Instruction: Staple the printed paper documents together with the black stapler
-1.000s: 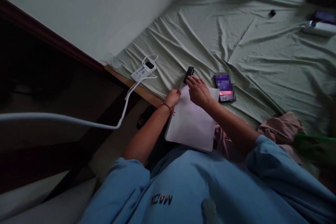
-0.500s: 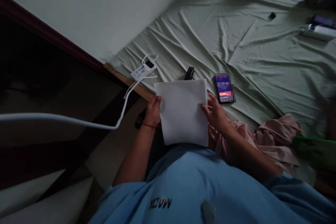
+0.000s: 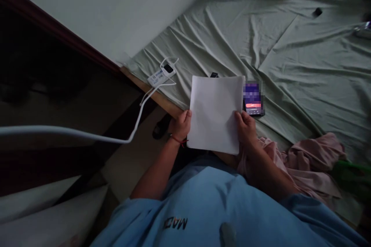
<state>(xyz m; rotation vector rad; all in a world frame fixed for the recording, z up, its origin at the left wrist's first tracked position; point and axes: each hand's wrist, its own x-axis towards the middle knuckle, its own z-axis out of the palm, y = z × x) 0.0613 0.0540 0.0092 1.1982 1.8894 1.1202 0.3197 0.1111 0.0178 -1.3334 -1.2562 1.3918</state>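
Observation:
I hold a blank white sheet of paper (image 3: pixel 216 112) up in front of me over the edge of a bed. My left hand (image 3: pixel 180 125) grips its left edge, with a red thread bracelet on the wrist. Its lower right edge is gripped by my right hand (image 3: pixel 246 127). Just behind the paper's top edge peeks a small black object (image 3: pixel 214 74). A lit phone (image 3: pixel 252 98) lies on the sheet right of the paper.
The bed has a wrinkled pale green sheet (image 3: pixel 290 54). A white charger with cable (image 3: pixel 162 74) sits near the bed's corner; the cable runs left. Pink cloth (image 3: pixel 304 162) and something green (image 3: pixel 350 171) lie at right. Small items lie at the far edge.
A second ago my right hand lay on the paper near the black object. Both hands then took the sheet by its sides and raised it; it now covers most of the black object.

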